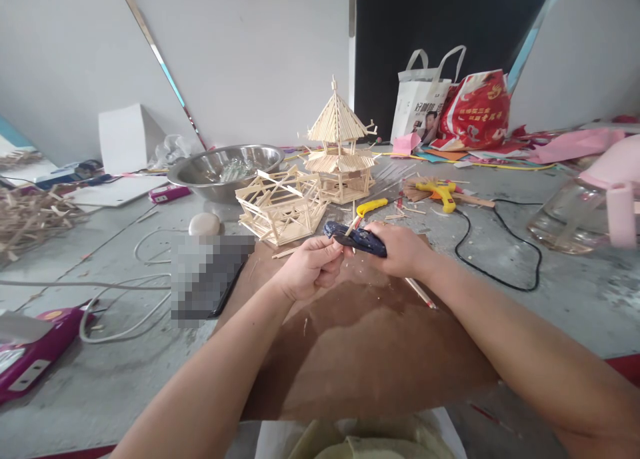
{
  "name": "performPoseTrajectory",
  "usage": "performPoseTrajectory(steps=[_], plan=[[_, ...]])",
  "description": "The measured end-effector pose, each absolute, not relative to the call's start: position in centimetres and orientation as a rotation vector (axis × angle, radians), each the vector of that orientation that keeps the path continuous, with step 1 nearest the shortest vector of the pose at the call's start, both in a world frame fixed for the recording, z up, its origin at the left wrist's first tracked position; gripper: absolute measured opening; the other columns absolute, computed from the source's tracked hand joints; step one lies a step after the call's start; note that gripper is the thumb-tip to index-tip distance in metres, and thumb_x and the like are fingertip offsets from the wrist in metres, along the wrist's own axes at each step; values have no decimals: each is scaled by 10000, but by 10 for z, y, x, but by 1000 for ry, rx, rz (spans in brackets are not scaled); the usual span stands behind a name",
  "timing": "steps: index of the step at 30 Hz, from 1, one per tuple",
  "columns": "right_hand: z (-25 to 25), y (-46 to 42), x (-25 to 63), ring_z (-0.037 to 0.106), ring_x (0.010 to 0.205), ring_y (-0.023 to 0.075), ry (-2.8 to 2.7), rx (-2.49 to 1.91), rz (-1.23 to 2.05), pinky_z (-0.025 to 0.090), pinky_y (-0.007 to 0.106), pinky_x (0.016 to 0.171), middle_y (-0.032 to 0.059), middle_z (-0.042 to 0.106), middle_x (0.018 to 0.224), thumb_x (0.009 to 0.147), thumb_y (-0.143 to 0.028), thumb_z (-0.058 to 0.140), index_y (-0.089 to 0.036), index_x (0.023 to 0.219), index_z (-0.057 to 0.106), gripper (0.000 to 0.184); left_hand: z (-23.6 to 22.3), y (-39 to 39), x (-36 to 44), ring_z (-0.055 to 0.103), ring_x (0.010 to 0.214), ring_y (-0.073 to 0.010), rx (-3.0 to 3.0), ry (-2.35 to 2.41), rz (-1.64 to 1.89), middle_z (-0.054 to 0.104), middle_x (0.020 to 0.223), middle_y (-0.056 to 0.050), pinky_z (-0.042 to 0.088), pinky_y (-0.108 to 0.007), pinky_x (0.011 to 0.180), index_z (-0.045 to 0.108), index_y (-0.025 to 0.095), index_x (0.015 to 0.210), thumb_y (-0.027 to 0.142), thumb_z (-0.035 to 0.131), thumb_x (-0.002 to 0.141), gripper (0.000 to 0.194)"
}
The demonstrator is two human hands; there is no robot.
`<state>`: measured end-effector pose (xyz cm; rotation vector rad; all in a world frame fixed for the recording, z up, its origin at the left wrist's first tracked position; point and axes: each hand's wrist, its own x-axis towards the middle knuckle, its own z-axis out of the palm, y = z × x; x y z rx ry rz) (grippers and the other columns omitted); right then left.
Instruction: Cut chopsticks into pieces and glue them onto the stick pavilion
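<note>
My right hand [400, 249] is wrapped round a dark blue hand tool [367, 241], whose exact kind I cannot make out. My left hand [316, 262] is closed in a pinch at the tool's left end. A thin wooden stick [352, 226] slants up from the pinching fingertips, across the tool. Just beyond lies a yellow-handled tool [373, 207]. Behind my left hand stands an open six-sided frame of sticks [283, 209]. Farther back rises a pagoda model of sticks [337, 145] with tiered roofs. Below both hands is a brown board [380, 352].
A metal bowl [195, 172] stands at the back left. A yellow glue gun [440, 193] with a black cord lies to the right, near a clear jug [563, 222]. A dark blurred-out flat object [207, 279], cables and a purple power strip [35, 352] are on the left.
</note>
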<state>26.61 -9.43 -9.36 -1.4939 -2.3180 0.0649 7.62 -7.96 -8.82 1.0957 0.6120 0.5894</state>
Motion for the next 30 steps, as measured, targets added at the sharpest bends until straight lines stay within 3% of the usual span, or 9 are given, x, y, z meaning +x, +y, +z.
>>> performPoseTrajectory(steps=[7, 13, 16, 20, 24, 30], plan=[[-93, -96, 260, 551, 705, 179, -2264, -1634, 77, 291, 235, 546, 41, 609, 787, 682, -298, 443, -190, 856, 504, 214, -90, -77, 77, 92, 353, -12, 1146, 669, 669, 144, 453, 89, 78, -131, 334, 515, 149, 698, 344, 507, 722, 197], [-95, -95, 255, 562, 690, 179, -2220, -1786, 119, 274, 235, 508, 43, 625, 763, 702, -339, 423, -207, 847, 521, 219, -94, -77, 82, 93, 373, -30, 1268, 828, 767, 142, 456, 89, 86, -151, 353, 492, 167, 702, 382, 476, 729, 218], [-96, -92, 252, 573, 695, 199, -2213, -1849, 144, 280, 244, 499, 57, 633, 768, 722, -446, 381, -212, 852, 531, 307, -101, -75, 86, 204, 381, -45, 1524, 1058, 880, 231, 440, 80, 170, -161, 383, 518, 158, 753, 400, 445, 735, 253], [-97, -88, 246, 576, 711, 214, -2200, -1917, 172, 298, 252, 513, 67, 633, 773, 706, -529, 376, -211, 875, 537, 395, -110, -71, 88, 430, 548, -107, 1985, 1458, 1026, 482, 561, 9, 301, -198, 525, 540, 168, 767, 368, 387, 764, 252], [-95, -91, 243, 567, 727, 202, -2155, -1849, 197, 314, 245, 531, 56, 621, 794, 707, -460, 426, -211, 878, 514, 314, -111, -71, 86, 485, 666, -139, 2096, 1508, 1056, 546, 665, -16, 329, -213, 600, 544, 190, 806, 359, 323, 796, 278], [-97, -95, 250, 541, 722, 170, -2150, -1676, 227, 328, 234, 570, 53, 596, 823, 717, -284, 439, -187, 867, 496, 187, -104, -73, 88, 470, 696, -128, 1996, 1116, 1127, 547, 697, -4, 350, -193, 623, 560, 146, 828, 359, 370, 779, 290]])
